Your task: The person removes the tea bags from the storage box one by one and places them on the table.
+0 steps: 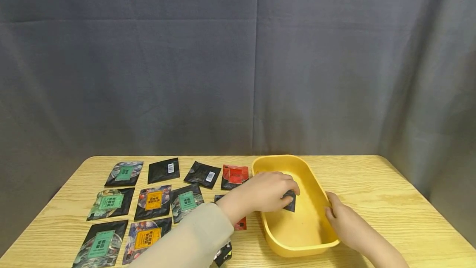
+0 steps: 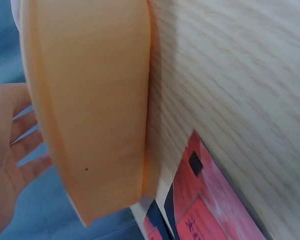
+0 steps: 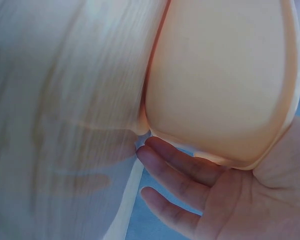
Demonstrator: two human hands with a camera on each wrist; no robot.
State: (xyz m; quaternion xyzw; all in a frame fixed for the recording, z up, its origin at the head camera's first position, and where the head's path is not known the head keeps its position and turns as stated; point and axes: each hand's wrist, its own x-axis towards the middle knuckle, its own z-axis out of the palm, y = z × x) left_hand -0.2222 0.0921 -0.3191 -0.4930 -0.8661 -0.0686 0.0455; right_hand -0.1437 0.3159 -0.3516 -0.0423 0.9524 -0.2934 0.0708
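My left hand (image 1: pixel 273 191) reaches over the near left rim of a yellow plastic bin (image 1: pixel 271 241) and holds a small dark packet (image 1: pixel 291 202) inside it. Only one edge of that packet shows past the curled fingers. In the left wrist view the bin's outer wall (image 2: pixel 97 110) hides the packet, while the left hand (image 2: pixel 10 150) shows beyond the rim. At the bin's right side, my right hand (image 1: pixel 346 222) grips the rim. Its fingers (image 3: pixel 175 182) lie along the outside of the wall in the right wrist view.
Left of the bin, several flat packets lie in loose rows, among them a red packet (image 1: pixel 235 177), an orange-labelled packet (image 1: pixel 153 202) and a green-labelled packet (image 1: pixel 101 245). Some lie partly under the left sleeve (image 1: pixel 193 235). A grey curtain (image 1: pixel 223 73) hangs behind the wooden table (image 1: pixel 386 193).
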